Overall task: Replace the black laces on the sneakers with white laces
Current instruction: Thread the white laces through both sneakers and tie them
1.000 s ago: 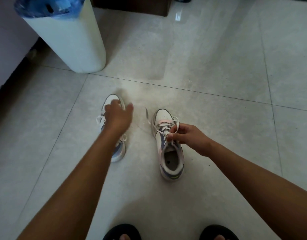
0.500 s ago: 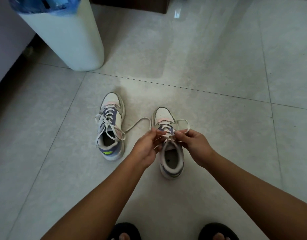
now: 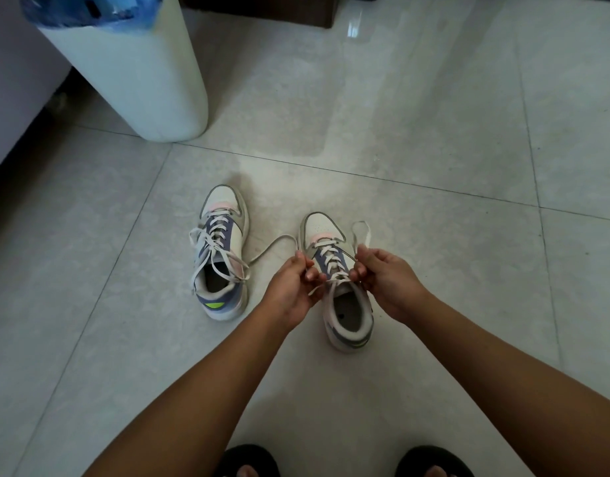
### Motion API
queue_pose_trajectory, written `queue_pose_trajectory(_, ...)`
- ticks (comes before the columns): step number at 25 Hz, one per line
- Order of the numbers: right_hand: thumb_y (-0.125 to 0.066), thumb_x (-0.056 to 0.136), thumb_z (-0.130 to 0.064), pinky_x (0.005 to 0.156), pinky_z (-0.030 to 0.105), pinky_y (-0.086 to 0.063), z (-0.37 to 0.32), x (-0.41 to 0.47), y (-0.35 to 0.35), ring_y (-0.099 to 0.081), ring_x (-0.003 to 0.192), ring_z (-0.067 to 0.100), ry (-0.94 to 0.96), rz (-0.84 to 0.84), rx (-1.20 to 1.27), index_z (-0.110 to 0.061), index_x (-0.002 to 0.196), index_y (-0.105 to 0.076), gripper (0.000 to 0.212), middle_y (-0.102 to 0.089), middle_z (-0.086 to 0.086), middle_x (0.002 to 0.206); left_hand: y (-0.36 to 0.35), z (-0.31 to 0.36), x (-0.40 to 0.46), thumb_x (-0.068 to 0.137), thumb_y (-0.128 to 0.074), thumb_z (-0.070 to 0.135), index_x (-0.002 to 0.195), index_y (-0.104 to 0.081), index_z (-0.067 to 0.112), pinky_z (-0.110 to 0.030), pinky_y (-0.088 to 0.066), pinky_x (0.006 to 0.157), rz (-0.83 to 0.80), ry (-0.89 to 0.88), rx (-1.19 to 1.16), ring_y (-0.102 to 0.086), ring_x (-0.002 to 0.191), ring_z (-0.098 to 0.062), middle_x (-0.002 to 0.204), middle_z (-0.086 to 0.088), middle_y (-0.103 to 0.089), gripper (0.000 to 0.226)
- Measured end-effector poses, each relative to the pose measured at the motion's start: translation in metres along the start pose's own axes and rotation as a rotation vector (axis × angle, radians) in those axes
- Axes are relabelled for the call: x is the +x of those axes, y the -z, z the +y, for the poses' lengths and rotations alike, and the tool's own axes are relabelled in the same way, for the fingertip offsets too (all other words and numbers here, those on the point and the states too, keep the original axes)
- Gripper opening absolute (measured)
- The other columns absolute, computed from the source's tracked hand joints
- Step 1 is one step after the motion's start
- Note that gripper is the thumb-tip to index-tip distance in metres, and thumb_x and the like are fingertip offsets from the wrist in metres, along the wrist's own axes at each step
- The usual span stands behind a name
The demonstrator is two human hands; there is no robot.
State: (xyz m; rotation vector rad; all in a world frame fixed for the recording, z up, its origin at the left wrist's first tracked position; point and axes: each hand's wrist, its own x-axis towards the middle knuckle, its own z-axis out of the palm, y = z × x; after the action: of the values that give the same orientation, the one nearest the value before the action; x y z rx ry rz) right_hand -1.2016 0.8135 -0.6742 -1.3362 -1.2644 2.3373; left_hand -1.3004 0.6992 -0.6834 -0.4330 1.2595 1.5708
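Two white, purple and pink sneakers stand on the tiled floor, both threaded with white laces. The left sneaker (image 3: 222, 259) has its lace ends lying loose over its sides. Over the right sneaker (image 3: 341, 294), my left hand (image 3: 293, 287) pinches one end of its white lace (image 3: 272, 245), which trails out to the left. My right hand (image 3: 382, 273) pinches the other end, which loops up past the toe. Both hands sit at the top eyelets, close together. No black laces are in view.
A tall white bin (image 3: 135, 70) with a blue liner stands at the back left. A dark wooden base (image 3: 262, 8) is at the top edge. My feet in black sandals (image 3: 248, 463) are at the bottom. Bare tiles surround the shoes.
My left hand left the left sneaker and came over to the right sneaker, taking hold of a lace end. Both hands have since drawn the lace ends slightly apart.
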Motion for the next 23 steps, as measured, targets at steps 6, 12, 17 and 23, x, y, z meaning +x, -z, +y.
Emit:
queue_pose_trajectory(6, -0.057, 0.091, -0.017, 0.059, 0.022, -0.042, -0.009, -0.006, -0.023, -0.051, 0.063, 0.005, 0.268, -0.128, -0.867, -0.005, 0.087, -0.070, 0.018, -0.060, 0.000, 0.071, -0.007, 0.014, -0.005, 0.099, -0.046, 0.025, 0.080, -0.061, 0.020, -0.023, -0.048, 0.071, 0.007, -0.423, 0.467, -0.062, 0.077, -0.007, 0.078, 0.004, -0.066, 0.025)
queue_pose_trajectory(12, -0.049, 0.097, -0.021, 0.060, 0.023, -0.043, -0.004, -0.009, -0.025, -0.052, 0.061, 0.010, 0.287, -0.048, -0.822, -0.018, 0.075, -0.064, 0.028, -0.057, -0.003, 0.066, 0.010, 0.025, -0.012, 0.098, -0.043, 0.036, 0.103, -0.061, 0.021, -0.029, -0.047, 0.068, -0.139, -0.711, 1.454, -0.062, 0.074, -0.014, 0.078, 0.001, -0.066, 0.024)
queue_pose_trajectory(17, -0.060, 0.091, -0.014, 0.059, 0.014, -0.047, -0.006, -0.010, -0.021, -0.056, 0.062, 0.011, 0.120, 0.010, -0.540, 0.004, 0.087, -0.070, 0.021, -0.063, 0.005, 0.069, 0.031, 0.030, -0.041, 0.096, -0.047, 0.027, 0.062, -0.059, 0.020, -0.023, -0.034, 0.051, -0.170, -0.333, 1.525, -0.046, 0.053, -0.008, 0.057, 0.006, -0.053, 0.037)
queue_pose_trajectory(23, -0.066, 0.080, 0.003, 0.076, 0.027, -0.054, -0.011, -0.010, -0.018, -0.059, 0.074, 0.012, 0.074, -0.044, -0.610, -0.012, 0.079, -0.066, 0.015, -0.065, 0.004, 0.079, 0.022, 0.024, -0.019, 0.097, -0.037, 0.016, 0.130, -0.048, 0.011, -0.031, -0.042, 0.090, -0.206, -0.183, 1.911, -0.054, 0.113, -0.025, 0.129, -0.011, -0.056, 0.035)
